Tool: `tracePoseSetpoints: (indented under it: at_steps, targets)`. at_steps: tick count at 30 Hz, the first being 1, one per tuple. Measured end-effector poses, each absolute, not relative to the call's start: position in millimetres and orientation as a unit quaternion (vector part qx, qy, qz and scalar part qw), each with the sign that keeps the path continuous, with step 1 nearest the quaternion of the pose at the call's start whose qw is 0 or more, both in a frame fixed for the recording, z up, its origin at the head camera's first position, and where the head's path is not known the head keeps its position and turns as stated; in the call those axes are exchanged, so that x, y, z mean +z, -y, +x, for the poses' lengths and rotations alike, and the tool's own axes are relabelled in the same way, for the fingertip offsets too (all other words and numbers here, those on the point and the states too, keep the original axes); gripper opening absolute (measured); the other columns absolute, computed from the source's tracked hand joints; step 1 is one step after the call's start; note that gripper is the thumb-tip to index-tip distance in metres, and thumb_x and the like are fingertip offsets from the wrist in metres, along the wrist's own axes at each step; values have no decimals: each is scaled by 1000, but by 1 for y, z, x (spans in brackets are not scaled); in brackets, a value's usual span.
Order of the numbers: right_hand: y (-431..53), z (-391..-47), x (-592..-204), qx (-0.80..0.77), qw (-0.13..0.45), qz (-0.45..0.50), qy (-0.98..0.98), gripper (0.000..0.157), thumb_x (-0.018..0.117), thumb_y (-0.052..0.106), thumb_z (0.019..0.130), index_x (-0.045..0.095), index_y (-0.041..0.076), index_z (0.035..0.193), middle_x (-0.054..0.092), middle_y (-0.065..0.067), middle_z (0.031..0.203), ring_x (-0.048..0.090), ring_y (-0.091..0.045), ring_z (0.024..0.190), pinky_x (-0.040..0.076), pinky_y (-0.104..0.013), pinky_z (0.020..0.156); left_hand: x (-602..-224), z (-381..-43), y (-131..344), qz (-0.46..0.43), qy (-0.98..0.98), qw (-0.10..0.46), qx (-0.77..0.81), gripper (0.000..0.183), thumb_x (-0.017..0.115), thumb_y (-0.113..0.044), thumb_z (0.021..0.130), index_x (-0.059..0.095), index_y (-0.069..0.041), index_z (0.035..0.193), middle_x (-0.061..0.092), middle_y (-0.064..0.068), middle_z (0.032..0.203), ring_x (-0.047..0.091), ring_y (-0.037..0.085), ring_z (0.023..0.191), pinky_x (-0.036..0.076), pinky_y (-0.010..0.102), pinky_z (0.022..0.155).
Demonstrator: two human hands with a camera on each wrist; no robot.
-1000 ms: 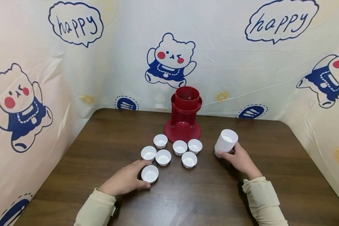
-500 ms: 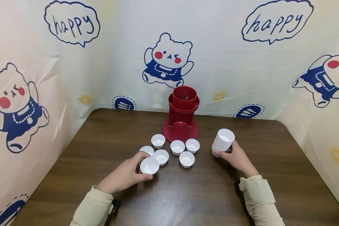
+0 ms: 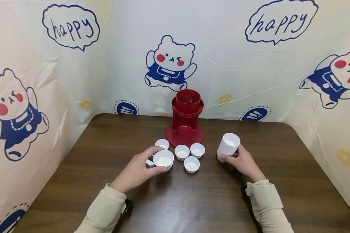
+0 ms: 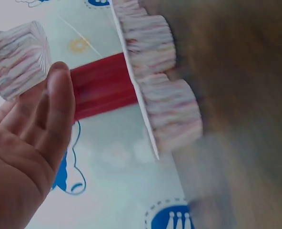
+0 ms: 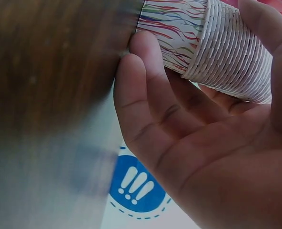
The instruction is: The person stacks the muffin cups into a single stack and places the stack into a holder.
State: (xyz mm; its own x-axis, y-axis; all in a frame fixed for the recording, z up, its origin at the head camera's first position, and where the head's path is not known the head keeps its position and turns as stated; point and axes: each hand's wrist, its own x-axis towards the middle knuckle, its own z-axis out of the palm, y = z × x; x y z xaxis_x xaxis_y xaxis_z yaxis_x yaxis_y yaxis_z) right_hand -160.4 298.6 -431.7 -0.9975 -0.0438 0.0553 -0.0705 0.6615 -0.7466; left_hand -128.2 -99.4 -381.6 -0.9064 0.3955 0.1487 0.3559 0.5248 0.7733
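My left hand (image 3: 137, 170) pinches a small white paper baking cup (image 3: 164, 160) by its rim, raised off the table. Coloured streaks mark the outside of this held cup (image 4: 19, 59) in the left wrist view. It covers one standing cup, and only a sliver of another cup (image 3: 150, 163) shows beside the fingers. On the right, my right hand (image 3: 246, 164) grips a nested stack of the same cups (image 3: 228, 146) low on its side; the stack leans slightly. Streaks show on the lowest cup (image 5: 172, 33), with many rims packed above it.
Several cups stand mouth up in the middle: a back-left cup (image 3: 162, 144), a trio with its front cup (image 3: 191, 165) nearest me. Behind them is a red round-based stand (image 3: 185, 127) with a tube top. A patterned cloth (image 3: 221, 64) hangs behind the brown table (image 3: 175, 200).
My left hand has lifted its cup off the table and carried it right and away from me, over the left cups. My right hand keeps its grip on the stack in place.
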Motion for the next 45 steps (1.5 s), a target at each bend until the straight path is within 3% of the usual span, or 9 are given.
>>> tracePoseSetpoints:
  at_steps: [11, 19, 26, 32, 39, 45]
  targets:
    - [-298, -158, -437, 416, 18, 25, 909, 75, 82, 38, 85, 46, -3, 136, 61, -26, 124, 61, -39, 110, 50, -54, 93, -373, -147, 48, 225, -847, 30, 480, 62, 86, -33, 82, 60, -20, 136, 62, -2, 96, 58, 17, 82, 51, 32, 66]
    - [-297, -161, -435, 424, 12, 19, 905, 71, 83, 34, 85, 47, -1, 135, 61, -25, 123, 62, -37, 107, 53, -49, 89, -370, -162, 12, 209, -824, 30, 525, 57, 87, -28, 81, 59, -19, 130, 62, -1, 102, 56, 21, 82, 49, 34, 70]
    - [-296, -160, -432, 449, -2, 13, 893, 68, 83, 30, 86, 46, -2, 133, 62, -25, 118, 66, -29, 85, 56, -37, 70, -366, -175, -17, 226, -820, 33, 525, 55, 84, -30, 84, 60, -20, 132, 60, 2, 100, 55, 20, 89, 50, 33, 74]
    - [-297, -159, -432, 466, -14, 9, 885, 67, 83, 27, 86, 45, 0, 133, 62, -23, 114, 65, -25, 74, 56, -36, 65, -359, -186, -42, 252, -818, 31, 516, 56, 82, -34, 86, 58, -19, 134, 60, 0, 95, 55, 19, 86, 51, 31, 69]
    - [-298, -159, -430, 463, -7, 16, 886, 66, 82, 28, 87, 46, 0, 134, 62, -21, 109, 64, -23, 70, 55, -35, 62, -353, -193, -64, 262, -811, 33, 522, 54, 80, -36, 87, 59, -20, 135, 63, -2, 104, 56, 17, 88, 52, 30, 73]
    - [-298, -158, -428, 460, -6, 17, 888, 65, 82, 28, 87, 47, 0, 134, 63, -21, 107, 64, -23, 70, 54, -35, 62, -357, -195, -79, 229, -802, 70, 547, 56, 80, -38, 88, 58, -24, 138, 63, -2, 112, 59, 20, 86, 57, 32, 65]
